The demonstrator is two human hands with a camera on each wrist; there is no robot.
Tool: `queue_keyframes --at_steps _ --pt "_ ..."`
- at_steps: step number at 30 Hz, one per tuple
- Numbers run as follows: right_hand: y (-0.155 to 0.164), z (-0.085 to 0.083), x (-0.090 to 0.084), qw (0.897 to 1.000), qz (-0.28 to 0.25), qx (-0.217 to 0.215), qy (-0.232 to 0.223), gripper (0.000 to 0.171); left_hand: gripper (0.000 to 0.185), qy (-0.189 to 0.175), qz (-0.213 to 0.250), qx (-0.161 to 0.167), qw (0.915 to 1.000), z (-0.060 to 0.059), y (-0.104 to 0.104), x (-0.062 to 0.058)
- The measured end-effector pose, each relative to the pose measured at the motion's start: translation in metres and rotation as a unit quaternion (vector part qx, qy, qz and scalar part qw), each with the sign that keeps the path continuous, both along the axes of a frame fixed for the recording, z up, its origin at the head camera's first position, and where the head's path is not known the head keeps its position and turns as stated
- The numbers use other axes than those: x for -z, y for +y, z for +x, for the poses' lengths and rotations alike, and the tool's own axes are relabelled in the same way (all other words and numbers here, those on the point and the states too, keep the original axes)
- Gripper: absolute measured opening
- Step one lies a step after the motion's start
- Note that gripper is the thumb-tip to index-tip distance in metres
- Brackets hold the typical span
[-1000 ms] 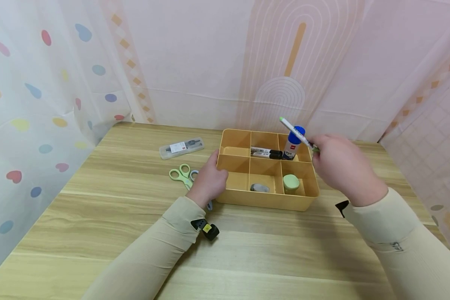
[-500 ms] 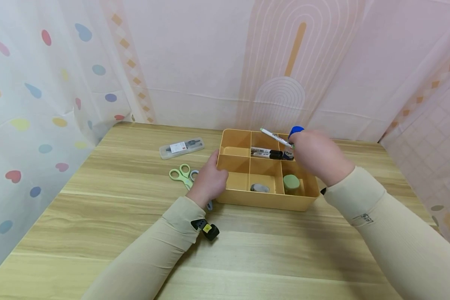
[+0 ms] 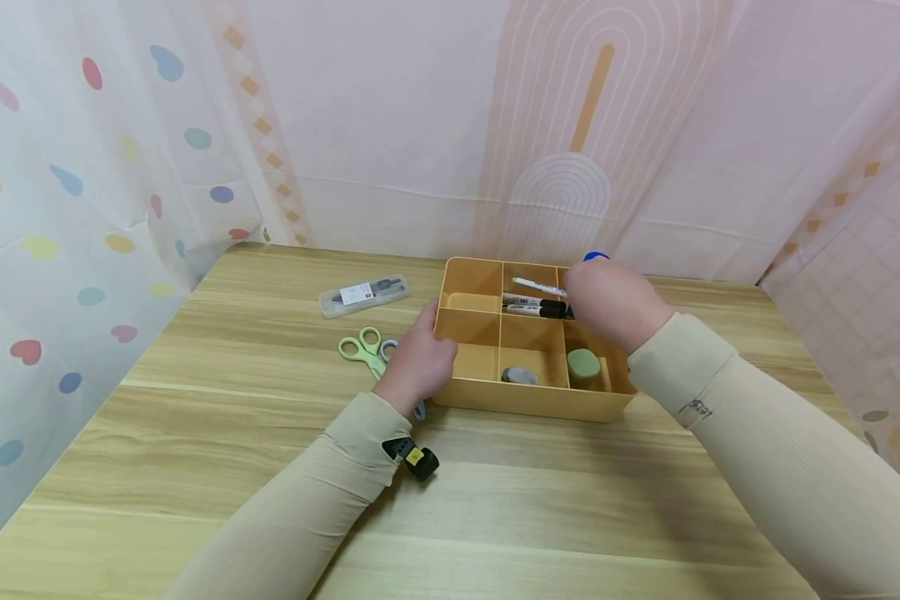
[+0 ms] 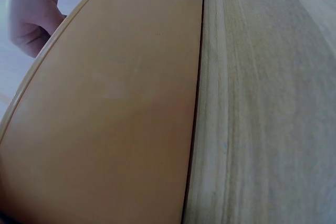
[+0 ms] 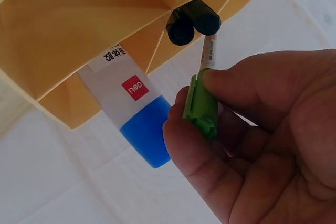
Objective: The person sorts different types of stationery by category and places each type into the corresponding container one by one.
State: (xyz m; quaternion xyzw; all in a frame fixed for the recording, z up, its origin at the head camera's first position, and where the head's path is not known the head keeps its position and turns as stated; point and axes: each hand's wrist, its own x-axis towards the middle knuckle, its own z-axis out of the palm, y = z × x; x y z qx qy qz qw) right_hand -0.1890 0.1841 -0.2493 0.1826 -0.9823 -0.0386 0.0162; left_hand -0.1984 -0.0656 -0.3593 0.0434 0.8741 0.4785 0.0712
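While my right hand [image 3: 615, 302] pinches the green-capped pen [image 5: 202, 103] over the organizer's [image 3: 528, 400] far middle compartment and my left hand [image 3: 418, 362] grips its left wall, a careless release could knock the glue stick [image 5: 131, 114] just right.

right hand [image 5: 262, 145] pinches green-capped pen [image 5: 202, 103] | beside glue stick [image 5: 134, 114] | over two black markers [image 5: 191, 23]
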Motion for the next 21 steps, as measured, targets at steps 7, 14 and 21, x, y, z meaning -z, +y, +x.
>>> queue_keyframes --at_steps 7,14,21 --pt "-0.006 -0.003 -0.001 0.999 0.037 -0.007 -0.005 0.026 0.074 -0.004 0.007 0.001 1.0000 0.000 0.000 0.000" --pt "-0.010 -0.006 0.001 0.999 0.048 -0.019 -0.010 0.020 0.073 -0.001 0.006 0.002 1.0000 0.000 0.001 -0.002" --pt "-0.017 -0.011 0.005 0.997 0.069 -0.008 -0.014 0.022 0.073 0.000 0.003 0.001 1.0000 0.001 0.001 -0.002"
